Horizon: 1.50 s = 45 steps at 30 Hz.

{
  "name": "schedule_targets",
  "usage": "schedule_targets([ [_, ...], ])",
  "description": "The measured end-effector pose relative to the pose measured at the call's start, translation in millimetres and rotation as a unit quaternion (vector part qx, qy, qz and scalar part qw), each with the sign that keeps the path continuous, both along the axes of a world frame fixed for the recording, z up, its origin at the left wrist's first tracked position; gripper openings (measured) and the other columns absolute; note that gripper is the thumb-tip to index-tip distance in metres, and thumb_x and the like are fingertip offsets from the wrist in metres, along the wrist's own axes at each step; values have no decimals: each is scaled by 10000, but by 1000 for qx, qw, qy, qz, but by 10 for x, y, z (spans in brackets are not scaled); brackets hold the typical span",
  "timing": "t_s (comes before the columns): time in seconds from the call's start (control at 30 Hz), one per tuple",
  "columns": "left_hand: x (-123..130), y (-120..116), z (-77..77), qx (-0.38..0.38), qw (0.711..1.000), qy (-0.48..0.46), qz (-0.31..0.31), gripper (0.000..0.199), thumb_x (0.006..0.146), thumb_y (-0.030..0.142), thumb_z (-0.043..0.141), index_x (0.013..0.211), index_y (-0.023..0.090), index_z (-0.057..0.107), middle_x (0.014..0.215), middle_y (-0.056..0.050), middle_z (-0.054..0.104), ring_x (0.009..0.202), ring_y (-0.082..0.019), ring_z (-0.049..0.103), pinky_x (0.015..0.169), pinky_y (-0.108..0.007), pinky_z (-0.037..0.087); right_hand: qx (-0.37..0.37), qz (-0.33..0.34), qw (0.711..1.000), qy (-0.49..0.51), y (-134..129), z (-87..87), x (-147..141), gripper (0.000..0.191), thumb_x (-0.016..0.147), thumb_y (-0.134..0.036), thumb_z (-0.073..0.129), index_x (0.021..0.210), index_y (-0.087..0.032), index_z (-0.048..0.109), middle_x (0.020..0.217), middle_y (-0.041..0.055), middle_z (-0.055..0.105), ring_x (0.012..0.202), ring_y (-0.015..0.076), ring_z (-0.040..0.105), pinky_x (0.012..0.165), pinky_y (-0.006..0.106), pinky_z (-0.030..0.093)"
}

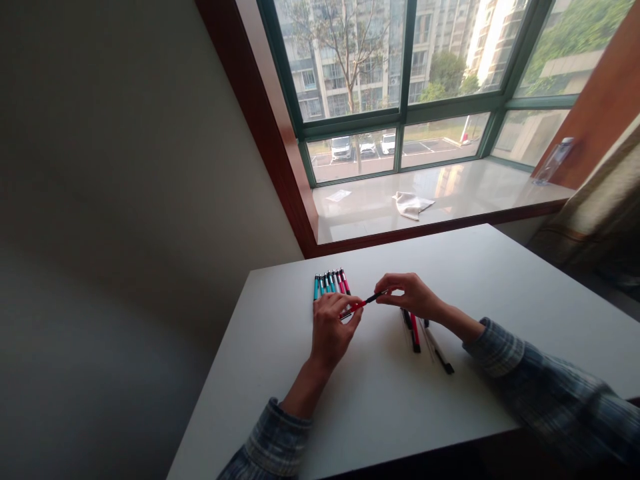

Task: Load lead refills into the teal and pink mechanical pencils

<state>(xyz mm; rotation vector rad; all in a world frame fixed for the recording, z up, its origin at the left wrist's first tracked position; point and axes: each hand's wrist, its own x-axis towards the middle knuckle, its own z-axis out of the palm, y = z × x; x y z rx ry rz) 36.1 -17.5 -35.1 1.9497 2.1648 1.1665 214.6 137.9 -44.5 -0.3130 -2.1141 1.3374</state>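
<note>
A red-and-black pen (362,304) lies crosswise between my hands. My left hand (333,330) pinches its red end, and my right hand (406,296) pinches its black end. Just beyond my left hand, a tight row of several teal and red pens (330,283) lies side by side, their lower parts hidden behind that hand. To the right, below my right hand, a red-and-black pen (413,331) and a black-and-white pen (437,351) lie apart from the row, slightly fanned.
The white table (400,400) ends at a near corner and a far edge below a stone window sill (450,193). On the sill lie a crumpled white cloth (413,205) and a clear plastic bottle (555,160). A curtain (595,213) hangs at the right.
</note>
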Motion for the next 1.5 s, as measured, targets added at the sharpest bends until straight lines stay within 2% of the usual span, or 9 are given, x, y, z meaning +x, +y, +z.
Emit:
schedule_targets([
  [0.13, 2, 0, -2, 4, 1000, 0, -3, 65, 916, 267, 708, 969, 277, 744, 970, -11, 764, 999, -261, 639, 939, -444, 425, 22, -12, 1000, -13, -5, 22, 13, 328, 858, -503, 758, 980, -199, 745, 925, 61, 774, 838, 217, 728, 811, 394, 613],
  [0.37, 9, 8, -3, 4, 1000, 10, -7, 74, 912, 266, 716, 975, 278, 752, 958, -12, 762, 983, -256, 643, 928, -432, 432, 71, -25, 994, -85, 2, 32, 34, 410, 948, -577, 621, 932, -195, 769, 732, 43, 756, 612, 161, 670, 590, 276, 521],
  [0.53, 4, 2, 5, 4, 1000, 12, -3, 70, 907, 260, 726, 969, 279, 752, 968, -9, 761, 991, -254, 638, 919, -424, 425, 23, 3, 997, -69, -4, 88, 64, 367, 931, -486, 677, 1155, -198, 716, 903, 62, 773, 779, 187, 710, 704, 316, 574],
  [0.63, -3, -2, 5, 5, 1000, 6, -1, 74, 907, 253, 727, 973, 278, 750, 975, -9, 761, 998, -253, 636, 929, -425, 424, 8, 23, 998, -55, 8, 114, 84, 340, 908, -418, 703, 1164, -194, 688, 1061, 84, 754, 883, 199, 702, 767, 344, 593],
  [0.77, -6, -6, -1, -1, 1000, 5, -3, 74, 915, 267, 714, 979, 280, 748, 983, -16, 761, 1006, -259, 637, 927, -431, 434, 20, 17, 998, -56, 27, 102, 77, 272, 921, -435, 679, 1021, -185, 717, 969, 66, 751, 811, 190, 684, 741, 339, 584],
  [0.97, 1, -2, -11, -4, 1000, 10, -13, 80, 921, 285, 702, 988, 280, 746, 974, -17, 761, 999, -261, 644, 939, -444, 438, 74, -22, 991, -112, 41, 73, 66, 434, 987, -556, 554, 862, -180, 732, 709, 27, 701, 577, 140, 581, 557, 274, 469],
  [1.13, -1, 2, -15, -4, 1000, 6, -7, 83, 921, 285, 701, 990, 280, 746, 979, -16, 764, 1001, -262, 641, 933, -444, 441, 55, 7, 995, -89, 34, 87, 90, 401, 929, -540, 654, 1145, -203, 686, 841, 36, 730, 701, 169, 644, 642, 297, 531],
  [1.27, -2, -2, -16, 0, 1000, 5, -9, 75, 919, 280, 702, 979, 277, 748, 970, -16, 764, 994, -258, 642, 928, -436, 440, 96, -1, 990, -101, 21, 103, 84, 335, 965, -508, 611, 941, -193, 722, 759, 25, 706, 640, 148, 597, 618, 285, 503],
  [1.5, 6, -3, 13, 1, 1000, 4, -14, 75, 922, 284, 703, 976, 280, 755, 968, -18, 768, 992, -259, 641, 925, -439, 438, 110, 6, 989, -104, 7, 109, 73, 281, 973, -462, 605, 981, -196, 697, 791, 34, 718, 654, 153, 616, 618, 285, 505],
])
